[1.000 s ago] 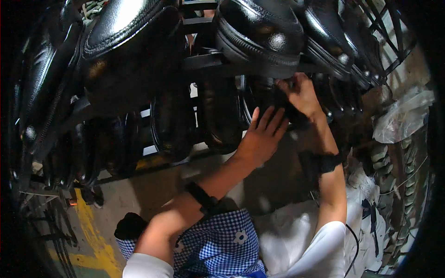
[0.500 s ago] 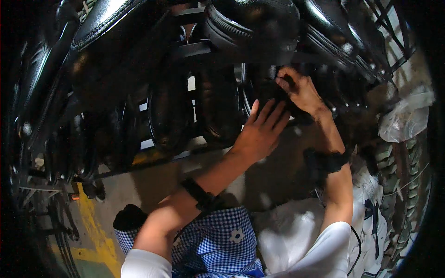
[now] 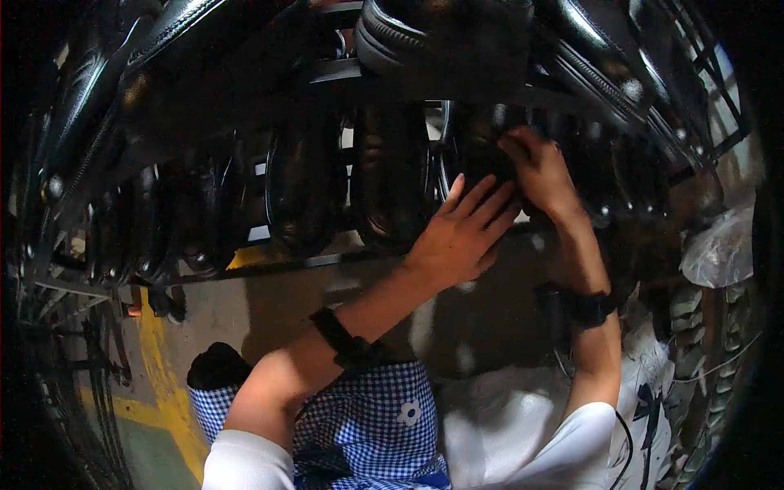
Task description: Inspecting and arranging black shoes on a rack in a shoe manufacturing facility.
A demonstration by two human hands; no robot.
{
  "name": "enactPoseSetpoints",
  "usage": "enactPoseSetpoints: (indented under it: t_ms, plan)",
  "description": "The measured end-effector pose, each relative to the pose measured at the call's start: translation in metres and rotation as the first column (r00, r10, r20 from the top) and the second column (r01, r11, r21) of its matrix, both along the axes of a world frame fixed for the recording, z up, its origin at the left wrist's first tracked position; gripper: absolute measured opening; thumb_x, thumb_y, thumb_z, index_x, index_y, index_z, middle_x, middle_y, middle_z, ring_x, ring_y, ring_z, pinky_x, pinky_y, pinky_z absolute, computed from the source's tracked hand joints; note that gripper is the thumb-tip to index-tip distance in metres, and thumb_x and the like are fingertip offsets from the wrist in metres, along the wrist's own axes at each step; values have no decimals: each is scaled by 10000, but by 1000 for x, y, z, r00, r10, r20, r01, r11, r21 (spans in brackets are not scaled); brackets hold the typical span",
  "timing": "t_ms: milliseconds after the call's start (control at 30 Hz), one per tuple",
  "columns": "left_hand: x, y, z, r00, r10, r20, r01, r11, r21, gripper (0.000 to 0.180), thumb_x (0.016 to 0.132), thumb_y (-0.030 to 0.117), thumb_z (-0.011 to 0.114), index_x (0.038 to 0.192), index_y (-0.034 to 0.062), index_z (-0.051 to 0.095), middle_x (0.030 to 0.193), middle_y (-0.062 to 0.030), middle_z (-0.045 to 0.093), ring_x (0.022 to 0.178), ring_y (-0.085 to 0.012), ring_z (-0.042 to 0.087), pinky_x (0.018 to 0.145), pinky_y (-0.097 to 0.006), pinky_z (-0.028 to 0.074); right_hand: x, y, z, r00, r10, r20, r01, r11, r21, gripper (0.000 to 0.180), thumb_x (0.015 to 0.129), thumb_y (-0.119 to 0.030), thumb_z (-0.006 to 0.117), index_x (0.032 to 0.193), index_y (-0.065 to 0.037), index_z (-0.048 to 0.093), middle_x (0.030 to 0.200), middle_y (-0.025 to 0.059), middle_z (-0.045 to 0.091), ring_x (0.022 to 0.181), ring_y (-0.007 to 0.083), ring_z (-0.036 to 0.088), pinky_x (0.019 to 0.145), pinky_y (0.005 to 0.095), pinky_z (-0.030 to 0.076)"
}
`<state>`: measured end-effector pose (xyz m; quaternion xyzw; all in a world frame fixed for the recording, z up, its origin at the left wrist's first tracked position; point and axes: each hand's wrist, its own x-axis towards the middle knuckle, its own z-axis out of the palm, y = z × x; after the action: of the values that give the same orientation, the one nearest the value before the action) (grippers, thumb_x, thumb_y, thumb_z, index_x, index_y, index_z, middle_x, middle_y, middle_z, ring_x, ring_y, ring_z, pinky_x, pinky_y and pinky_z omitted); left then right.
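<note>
My left hand (image 3: 461,233) lies with fingers stretched out and spread over the toe end of a black leather shoe (image 3: 480,139) on a lower rack level. My right hand (image 3: 547,173) is beside it, bent at the wrist, with fingers curled and pressed together against the right side of that shoe. Anything in those fingers is too dark and small to make out. To the left, more black shoes (image 3: 384,175) stand in a row, toes toward me.
Larger black shoes (image 3: 449,37) fill the upper rack level above my hands. A rack edge (image 3: 351,258) runs along the front of the lower row. At right hang a clear plastic bag (image 3: 719,249) and strings of pale pieces (image 3: 686,327). Yellow lines (image 3: 163,367) mark the floor at left.
The view has shifted slightly, so the lower row shows more plainly. My right hand has moved a little down and to the right along the shoe; my left hand stays spread there.
</note>
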<state>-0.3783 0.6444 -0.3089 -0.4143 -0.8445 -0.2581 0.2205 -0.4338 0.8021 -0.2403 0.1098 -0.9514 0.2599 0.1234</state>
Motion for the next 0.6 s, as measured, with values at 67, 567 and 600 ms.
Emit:
enactPoseSetpoints:
  t_ms: [67,567,600]
  plan:
    - [0,-2,1,1000,-11,1,11,999,-37,614,689,265,664,1249,117,461,1330,-120,389,1278,-319,306,1061,-527,205,2,1,-4,997,45,57,-33,981,-190,206,884,-204,515,982,-28,555,888,205,602,871,365,588,766,376,463]
    - [4,0,-3,1000,5,14,-5,999,-42,722,673,297,652,1326,146,382,1363,-107,363,1288,-311,294,1074,-521,178,-1,0,8,964,106,243,69,784,-616,179,819,-192,640,967,-100,596,852,19,618,726,75,520,680,227,415]
    - [4,0,-4,1000,10,10,-9,999,-35,722,673,297,652,1326,146,382,1363,-107,363,1288,-311,294,1074,-521,178,4,-5,10,961,12,277,189,700,-689,215,815,-201,643,995,-94,593,852,22,615,718,85,521,690,246,423]
